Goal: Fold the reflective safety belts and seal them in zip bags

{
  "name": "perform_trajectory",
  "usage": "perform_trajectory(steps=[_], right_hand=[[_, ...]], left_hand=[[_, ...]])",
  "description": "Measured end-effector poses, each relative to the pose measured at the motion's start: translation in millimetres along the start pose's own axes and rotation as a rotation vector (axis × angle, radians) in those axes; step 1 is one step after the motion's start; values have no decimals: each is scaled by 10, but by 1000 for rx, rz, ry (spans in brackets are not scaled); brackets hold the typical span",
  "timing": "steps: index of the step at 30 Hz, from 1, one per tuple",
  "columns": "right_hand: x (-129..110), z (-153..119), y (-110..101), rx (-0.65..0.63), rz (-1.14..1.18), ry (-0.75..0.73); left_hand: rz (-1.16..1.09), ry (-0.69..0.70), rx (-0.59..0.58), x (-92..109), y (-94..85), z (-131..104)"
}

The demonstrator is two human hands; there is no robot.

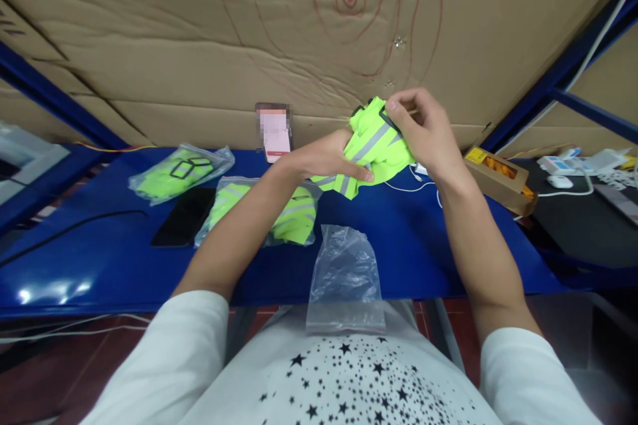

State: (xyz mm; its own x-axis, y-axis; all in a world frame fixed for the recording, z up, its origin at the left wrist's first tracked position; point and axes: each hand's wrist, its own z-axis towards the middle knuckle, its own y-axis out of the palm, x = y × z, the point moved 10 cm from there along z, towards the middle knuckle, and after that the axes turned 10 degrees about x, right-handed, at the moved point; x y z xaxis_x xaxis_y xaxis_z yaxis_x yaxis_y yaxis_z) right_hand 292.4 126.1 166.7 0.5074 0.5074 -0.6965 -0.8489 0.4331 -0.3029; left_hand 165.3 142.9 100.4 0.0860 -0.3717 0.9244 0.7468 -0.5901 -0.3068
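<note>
A bundled neon-yellow reflective vest [373,146] with grey stripes and black trim is held up above the blue table. My left hand [333,158] grips its lower left side, thumb across the front. At its upper right, my right hand [423,125] pinches the cloth near a black-edged part. Below lies a flat clear plastic bag [345,272], its zip end hanging over the table's front edge. Two clear bags holding neon-yellow cloth lie to the left, one [182,171] at the back and another [294,216] partly behind my left forearm.
The blue table [100,239] has a dark phone-like slab [184,218] and a black cable on it. A lit phone [275,133] leans against the cardboard wall. An open cardboard box [498,179], white cables and adapters are at right.
</note>
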Motion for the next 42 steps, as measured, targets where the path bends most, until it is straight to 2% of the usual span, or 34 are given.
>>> perform_trajectory(steps=[2, 5, 7, 10, 13, 18, 21, 25, 28, 30, 34, 38, 40, 42], right_hand=[[-227, -43, -76, 62, -119, -140], [-385, -126, -26, -10, -242, -209], [-382, -180, 56, -112, -253, -200], [-284, -260, 214, -287, -204, -152], [-192, -285, 308, -366, -139, -115], [-136, -197, 216, -248, -105, -78], [-85, -212, 209, -282, -32, 33], [-39, -288, 312, -410, 211, 208], [19, -279, 360, -402, 345, 288], [75, -256, 379, -361, 389, 319], [197, -233, 369, -236, 378, 371], [176, -245, 325, -147, 405, 371], [150, -273, 335, -167, 460, 400], [135, -326, 388, -249, 509, 465]], left_hand=[[30, 13, 19, 24, -17, 3], [79, 40, 84, 70, -39, 15], [122, 70, 123, 126, -40, 11], [170, 108, 112, 216, -7, -20], [149, 93, 70, 243, 0, -54], [51, -21, -62, 102, 53, -58], [78, -37, -116, 34, 79, -45], [162, 32, -78, 70, -30, -30], [236, 49, -12, 87, -175, -22], [268, 52, -18, 95, -217, -24], [338, 42, -170, 65, -139, -58], [377, 71, -182, 67, -133, -61], [371, 93, -198, 98, -94, -82], [370, 109, -244, 137, -17, -126]])
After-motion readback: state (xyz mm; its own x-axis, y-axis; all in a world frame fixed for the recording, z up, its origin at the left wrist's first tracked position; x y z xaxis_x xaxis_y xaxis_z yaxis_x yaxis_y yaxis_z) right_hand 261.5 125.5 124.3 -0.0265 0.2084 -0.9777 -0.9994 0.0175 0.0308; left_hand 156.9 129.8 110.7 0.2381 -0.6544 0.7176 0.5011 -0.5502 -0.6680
